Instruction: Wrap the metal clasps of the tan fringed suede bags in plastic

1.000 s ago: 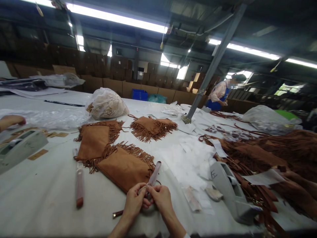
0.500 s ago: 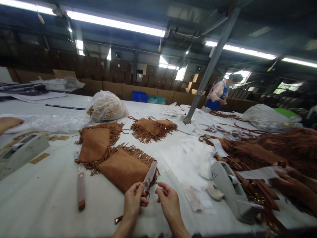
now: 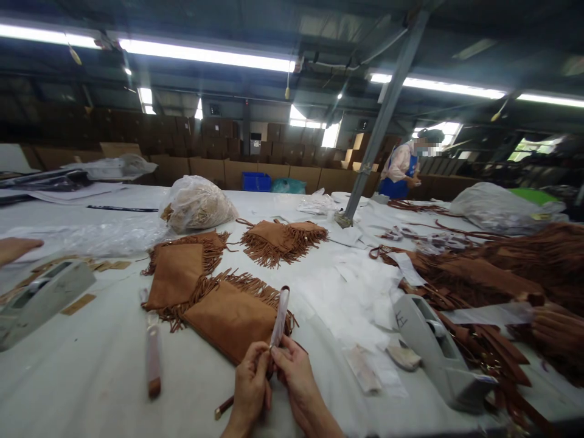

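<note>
In front of me a brown leather strap (image 3: 280, 316), part-wrapped in thin pale film or tissue, stands up from my fingers with its dark looped tip at the top. My left hand (image 3: 250, 383) pinches its lower part. Thumb and fingers of my right hand (image 3: 298, 380) are closed on the same spot, touching the left fingertips. A brown fringed suede bag (image 3: 230, 316) lies flat just behind my hands. The strap's lower end, with a brown piece and metal tip (image 3: 223, 406), shows left of my left wrist. My fingers hide the join between these parts.
Another wrapped strap (image 3: 154, 359) lies to the left. More fringed bags (image 3: 176, 277) lie beyond. Grey tape dispensers stand left (image 3: 45, 304) and right (image 3: 440, 353). Other people's hands show at left (image 3: 18, 249) and right (image 3: 559, 331), near piled brown fringe. A post (image 3: 383, 121) rises behind.
My right hand has moved left and closed on the strap beside my left hand. The wrapped strap now stands more upright, its dark tip showing.
</note>
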`<action>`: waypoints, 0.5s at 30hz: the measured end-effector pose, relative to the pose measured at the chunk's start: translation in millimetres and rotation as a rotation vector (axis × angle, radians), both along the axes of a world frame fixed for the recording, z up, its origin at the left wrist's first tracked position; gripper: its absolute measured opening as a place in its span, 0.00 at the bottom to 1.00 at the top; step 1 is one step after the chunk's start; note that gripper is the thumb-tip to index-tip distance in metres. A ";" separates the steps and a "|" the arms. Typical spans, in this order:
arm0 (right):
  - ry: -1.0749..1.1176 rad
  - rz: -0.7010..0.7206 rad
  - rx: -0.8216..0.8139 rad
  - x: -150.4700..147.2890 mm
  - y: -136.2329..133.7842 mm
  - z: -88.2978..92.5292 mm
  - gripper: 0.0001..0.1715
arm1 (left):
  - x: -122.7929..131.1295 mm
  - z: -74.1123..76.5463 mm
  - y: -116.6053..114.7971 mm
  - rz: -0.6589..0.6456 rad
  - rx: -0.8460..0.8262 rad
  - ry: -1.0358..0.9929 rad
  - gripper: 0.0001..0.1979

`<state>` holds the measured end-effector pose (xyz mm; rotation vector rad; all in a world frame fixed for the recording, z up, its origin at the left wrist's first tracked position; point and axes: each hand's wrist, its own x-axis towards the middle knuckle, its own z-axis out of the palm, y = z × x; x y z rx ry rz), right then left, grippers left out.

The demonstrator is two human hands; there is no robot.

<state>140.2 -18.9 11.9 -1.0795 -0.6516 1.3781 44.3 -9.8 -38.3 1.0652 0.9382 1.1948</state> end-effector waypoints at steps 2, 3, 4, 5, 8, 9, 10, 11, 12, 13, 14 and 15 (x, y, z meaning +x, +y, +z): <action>0.067 0.045 0.031 -2.4 1.4 -1.0 0.31 | -5.0 2.4 4.9 -0.066 -0.027 -0.090 0.19; 0.085 0.067 0.050 -3.9 2.6 -1.8 0.32 | -7.8 4.0 8.0 -0.104 -0.052 -0.133 0.20; 0.095 0.086 0.071 -5.5 4.1 -2.9 0.31 | -10.8 5.5 11.3 -0.148 -0.078 -0.170 0.22; 0.096 0.096 0.093 -7.0 5.8 -4.3 0.31 | -13.7 6.9 14.4 -0.196 -0.103 -0.200 0.24; 0.083 0.113 0.116 -10.8 11.6 -10.0 0.31 | -20.9 8.0 21.0 -0.282 -0.156 -0.287 0.26; 0.085 0.124 0.111 -11.8 13.7 -12.2 0.32 | -22.5 7.3 21.8 -0.293 -0.166 -0.317 0.26; 0.094 0.137 0.102 -12.6 15.9 -14.1 0.33 | -23.7 6.4 22.1 -0.300 -0.175 -0.346 0.26; 0.108 0.155 0.093 -13.3 18.3 -15.7 0.35 | -24.6 5.3 22.0 -0.309 -0.185 -0.373 0.25; 0.118 0.178 0.084 -13.9 21.0 -16.5 0.37 | -25.1 4.4 21.8 -0.315 -0.195 -0.397 0.25; 0.116 0.202 0.077 -14.4 24.0 -16.3 0.38 | -25.5 3.8 21.7 -0.319 -0.208 -0.416 0.25; 0.096 0.227 0.069 -14.7 27.5 -14.9 0.38 | -25.8 3.6 21.9 -0.315 -0.221 -0.429 0.25; 0.046 0.253 0.062 -14.6 31.3 -12.1 0.37 | -25.9 3.9 22.5 -0.304 -0.238 -0.429 0.25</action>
